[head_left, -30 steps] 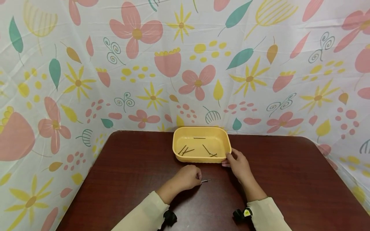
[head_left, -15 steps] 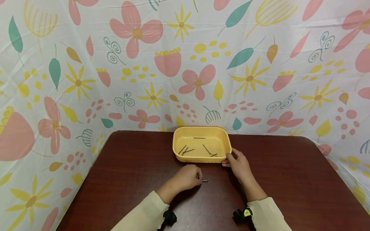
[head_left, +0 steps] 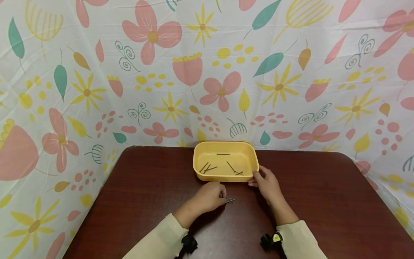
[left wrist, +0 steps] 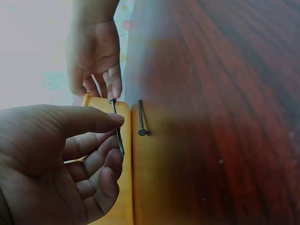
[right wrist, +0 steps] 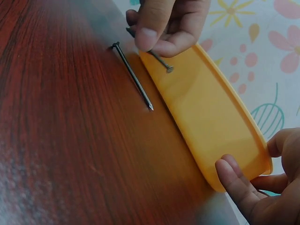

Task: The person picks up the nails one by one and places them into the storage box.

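My left hand pinches a steel nail between thumb and fingers, just in front of the yellow plastic tray. In the right wrist view the head of that held nail sticks out past the thumb. A second nail lies on the table beside the tray's near wall, below the left hand. My right hand grips the tray's near right corner, thumb against the near wall. Inside the tray several nails lie scattered, some crossing near the front corners.
The dark red-brown wooden table spreads around the tray. A white cloth with a flower print hangs right behind the table's back edge and along its sides. Black camera straps sit at both wrists.
My left hand has moved slightly away from me toward the tray, carrying the nail. The right hand and the tray stay where they were.
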Demonstrator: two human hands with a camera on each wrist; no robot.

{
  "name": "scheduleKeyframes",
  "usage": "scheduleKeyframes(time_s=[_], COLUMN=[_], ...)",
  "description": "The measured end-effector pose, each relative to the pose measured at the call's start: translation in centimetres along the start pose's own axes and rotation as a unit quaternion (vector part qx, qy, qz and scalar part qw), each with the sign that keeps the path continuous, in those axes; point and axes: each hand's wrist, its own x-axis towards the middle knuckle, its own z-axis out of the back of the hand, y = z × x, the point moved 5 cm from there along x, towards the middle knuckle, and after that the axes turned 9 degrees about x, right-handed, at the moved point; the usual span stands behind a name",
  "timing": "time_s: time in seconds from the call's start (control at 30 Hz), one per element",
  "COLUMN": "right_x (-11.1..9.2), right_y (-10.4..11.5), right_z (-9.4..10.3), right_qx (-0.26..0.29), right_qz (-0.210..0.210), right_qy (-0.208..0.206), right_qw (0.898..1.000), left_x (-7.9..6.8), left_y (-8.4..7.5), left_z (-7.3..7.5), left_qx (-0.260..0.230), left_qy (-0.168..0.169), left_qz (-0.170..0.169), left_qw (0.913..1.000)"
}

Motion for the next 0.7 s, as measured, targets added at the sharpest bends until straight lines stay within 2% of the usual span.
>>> scheduleKeyframes(time_s=[0.3, 0.53, 0.7], right_x=[0.0, 0.0, 0.1], right_y=[0.2, 0.2, 0.0], right_z=[0.0, 0.0, 0.0], right_qx=[-0.001, -0.001, -0.001], right_qz=[0.001, 0.002, 0.002], right_qy=[0.000, 0.000, 0.002], right_qw=[1.000, 1.000, 1.000], left_x=[-0.1, -0.2, -0.2], left_y=[0.0, 0.3, 1.2], left_z=[1.2, 2.5, 4.0], left_qx=[-0.006, -0.043, -0.080], left_qy=[-0.013, -0.023, -0.051], left_qz=[0.002, 0.009, 0.023], left_qw=[0.9999, 0.9988, 0.9952])
